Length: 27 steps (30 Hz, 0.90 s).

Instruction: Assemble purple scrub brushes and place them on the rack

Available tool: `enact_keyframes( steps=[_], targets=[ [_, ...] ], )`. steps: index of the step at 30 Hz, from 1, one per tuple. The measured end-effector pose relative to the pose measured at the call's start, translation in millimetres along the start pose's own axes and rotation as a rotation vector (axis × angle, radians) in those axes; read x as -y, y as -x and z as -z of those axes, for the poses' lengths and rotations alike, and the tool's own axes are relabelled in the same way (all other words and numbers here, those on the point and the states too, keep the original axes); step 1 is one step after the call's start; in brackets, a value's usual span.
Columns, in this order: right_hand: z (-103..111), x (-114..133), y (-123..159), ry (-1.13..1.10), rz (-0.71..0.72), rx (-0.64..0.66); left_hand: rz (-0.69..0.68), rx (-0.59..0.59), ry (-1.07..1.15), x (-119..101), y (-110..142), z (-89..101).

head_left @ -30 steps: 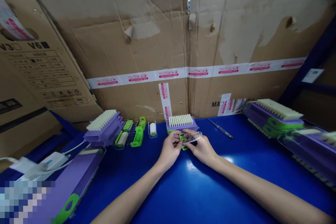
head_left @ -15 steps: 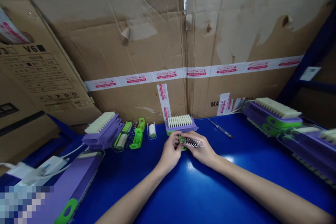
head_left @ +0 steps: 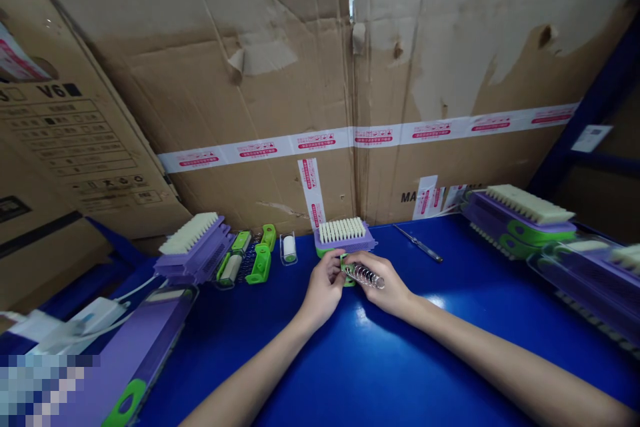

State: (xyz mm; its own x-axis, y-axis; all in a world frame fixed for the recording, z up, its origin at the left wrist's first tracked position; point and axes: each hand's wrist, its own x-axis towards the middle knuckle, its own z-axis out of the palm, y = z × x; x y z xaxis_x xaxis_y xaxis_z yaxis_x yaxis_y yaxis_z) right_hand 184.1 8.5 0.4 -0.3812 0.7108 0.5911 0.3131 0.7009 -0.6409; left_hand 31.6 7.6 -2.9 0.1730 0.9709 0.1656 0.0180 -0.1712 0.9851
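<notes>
Both my hands meet near the middle of the blue table [head_left: 390, 360]. My left hand [head_left: 323, 287] pinches a small green plastic part [head_left: 346, 269]. Against that part, the fingers of my right hand [head_left: 387, 287] hold a metal coil spring [head_left: 367, 275]. Just behind them stands a purple brush [head_left: 344, 235] with pale bristles facing up.
To the left lie a purple brush [head_left: 193, 247], several green parts [head_left: 260, 257], a small white roller [head_left: 289, 248], a long purple piece [head_left: 135, 353] and a white cable [head_left: 90, 317]. A thin metal tool [head_left: 417, 243] and stacked brushes [head_left: 520, 219] are at right. Cardboard boxes [head_left: 300, 80] wall the back.
The spring has tipped down from above my right fingers and now lies lower, against the green part. Both hands stay in the same spot.
</notes>
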Motion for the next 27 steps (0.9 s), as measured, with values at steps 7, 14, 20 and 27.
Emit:
enact_keyframes(
  steps=[7,14,20,27],
  targets=[
    [-4,-3,1,0.008,-0.025,-0.067,-0.023,0.055,-0.008,-6,0,0.5],
    [-5,-4,0,-0.02,-0.073,-0.088,0.004,0.091,0.029,-6,-1,2.1],
    [-4,-3,-1,-0.025,-0.105,-0.089,0.014,0.18,0.028,-11,-1,3.8],
    [-2,1,-2,0.003,-0.075,-0.085,0.007,0.157,0.004,-10,-1,0.9]
  ],
)
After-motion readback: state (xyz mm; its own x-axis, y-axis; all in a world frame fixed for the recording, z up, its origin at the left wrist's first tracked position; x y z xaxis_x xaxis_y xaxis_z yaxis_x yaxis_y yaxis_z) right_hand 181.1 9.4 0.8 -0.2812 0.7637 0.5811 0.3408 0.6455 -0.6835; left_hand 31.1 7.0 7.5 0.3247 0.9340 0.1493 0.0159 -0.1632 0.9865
